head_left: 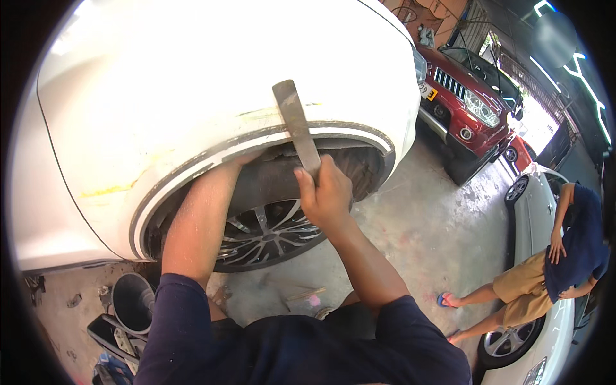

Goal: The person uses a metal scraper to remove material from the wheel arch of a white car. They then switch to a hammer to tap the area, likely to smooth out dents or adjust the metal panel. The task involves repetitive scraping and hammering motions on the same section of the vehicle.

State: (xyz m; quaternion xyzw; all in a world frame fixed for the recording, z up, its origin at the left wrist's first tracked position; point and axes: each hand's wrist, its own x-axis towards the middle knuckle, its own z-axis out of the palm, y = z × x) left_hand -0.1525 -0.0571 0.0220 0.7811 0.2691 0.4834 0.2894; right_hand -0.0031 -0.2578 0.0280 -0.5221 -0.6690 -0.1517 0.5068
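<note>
My right hand is closed around the lower end of a flat metal bar. The bar's broad, worn blade rises across the wheel arch edge, in front of the white fender. My left forearm reaches up into the wheel well, and the hand is hidden behind the fender lip. Scuffed grey and white bands line the arch, with yellowish marks on the paint above and to the left. Below my hands is the wheel, with a dark tyre and a multi-spoke rim.
A black bucket-like container stands at the lower left beside a dark tray. To the right, a person in a dark shirt and tan shorts stands by a white car. A red car is parked farther back.
</note>
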